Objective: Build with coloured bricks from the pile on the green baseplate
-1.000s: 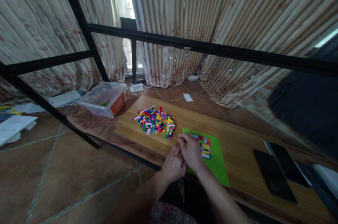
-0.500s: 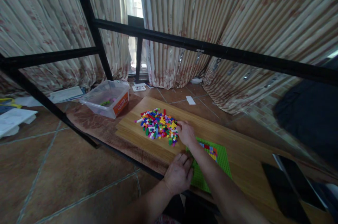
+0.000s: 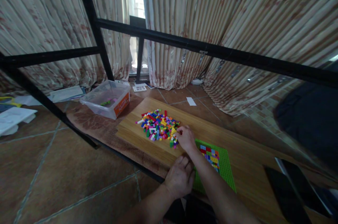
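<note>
Right hand (image 3: pixel 186 138) moved from beside left hand (image 3: pixel 180 174) to edge of toy-brick pile (image 3: pixel 158 127) on wooden board (image 3: pixel 248 167), forearm (image 3: pixel 209 173) stretched across green baseplate (image 3: pixel 227 169), fingers bent toward bricks, left hand curled at baseplate's edge, whether either grip pinches a brick impossible to tell.

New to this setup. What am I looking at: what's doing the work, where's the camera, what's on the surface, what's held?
No robot here: two bare hands, seen by one camera on the person's head, looking forward and down.

On the brown wooden board lie a loose pile of small multicoloured plastic bricks and a green studded square baseplate with a patch of coloured bricks on it. A clear plastic box with an orange label stands beyond the board's left end.

The right hand has its fingers at the pile's edge; the left hand is by the baseplate. Whether either grips a brick, I can't tell.
</note>
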The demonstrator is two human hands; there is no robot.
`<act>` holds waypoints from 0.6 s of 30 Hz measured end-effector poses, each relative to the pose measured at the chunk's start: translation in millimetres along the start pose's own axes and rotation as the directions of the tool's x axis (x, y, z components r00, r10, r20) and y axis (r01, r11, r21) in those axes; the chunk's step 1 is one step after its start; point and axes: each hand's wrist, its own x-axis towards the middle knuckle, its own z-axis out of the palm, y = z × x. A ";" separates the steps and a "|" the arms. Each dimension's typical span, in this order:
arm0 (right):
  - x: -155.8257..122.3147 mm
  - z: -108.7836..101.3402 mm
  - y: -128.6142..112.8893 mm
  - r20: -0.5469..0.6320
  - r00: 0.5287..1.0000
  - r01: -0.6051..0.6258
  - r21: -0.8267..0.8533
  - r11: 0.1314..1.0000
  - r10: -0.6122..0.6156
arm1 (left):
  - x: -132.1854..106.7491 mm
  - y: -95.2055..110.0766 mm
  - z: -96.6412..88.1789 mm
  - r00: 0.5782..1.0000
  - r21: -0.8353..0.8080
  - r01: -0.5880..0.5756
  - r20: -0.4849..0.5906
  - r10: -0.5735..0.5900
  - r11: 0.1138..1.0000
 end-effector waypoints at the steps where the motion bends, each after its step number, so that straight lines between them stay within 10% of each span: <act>1: -0.2 -0.6 -1.2 -0.012 1.000 -0.004 -0.005 1.000 0.004 | -0.2 0.0 -0.1 1.000 0.002 -0.002 -0.004 0.002 1.000; 9: 21.0 3.6 -31.1 0.093 0.976 0.204 -0.077 0.976 -0.196 | 0.1 -0.8 0.2 0.998 0.027 -0.019 -0.052 0.021 0.999; 18: 21.0 -0.5 -51.0 0.184 0.981 0.093 -0.203 0.975 -0.055 | -0.4 -8.5 2.4 0.998 0.006 -0.055 -0.017 0.055 0.998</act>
